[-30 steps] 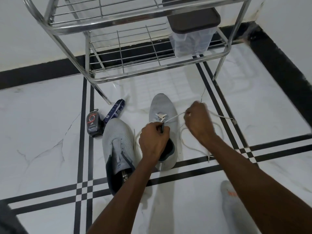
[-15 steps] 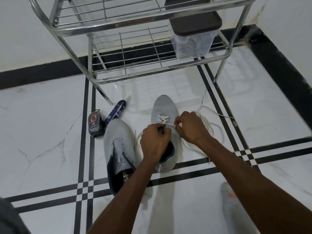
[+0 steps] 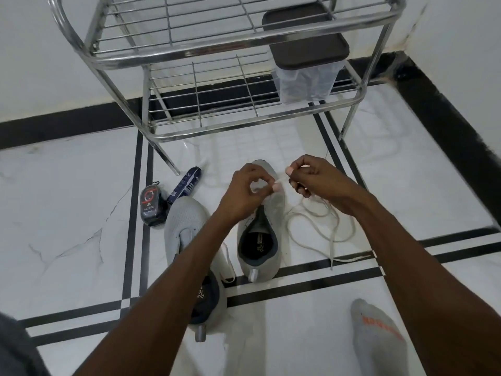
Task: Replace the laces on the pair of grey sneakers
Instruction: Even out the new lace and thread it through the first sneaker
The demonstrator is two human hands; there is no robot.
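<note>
Hands pinching white lace [image 3: 314,226] over right grey sneaker [image 3: 260,234], left hand [image 3: 244,191], right hand [image 3: 314,177], shoe polish [image 3: 152,204] at nine o'clock, steel rack [image 3: 217,50] at twelve, left forearm hiding part of left sneaker [image 3: 184,229].

The white marble floor [image 3: 67,213] with black inlay stripes carries 2 grey sneakers [image 3: 259,237], side by side. Just left of them lie a dark polish bottle [image 3: 152,207] and a blue tube [image 3: 185,184]; right of them, a loose white lace [image 3: 320,226]; beyond them stands a steel rack [image 3: 217,85].
</note>
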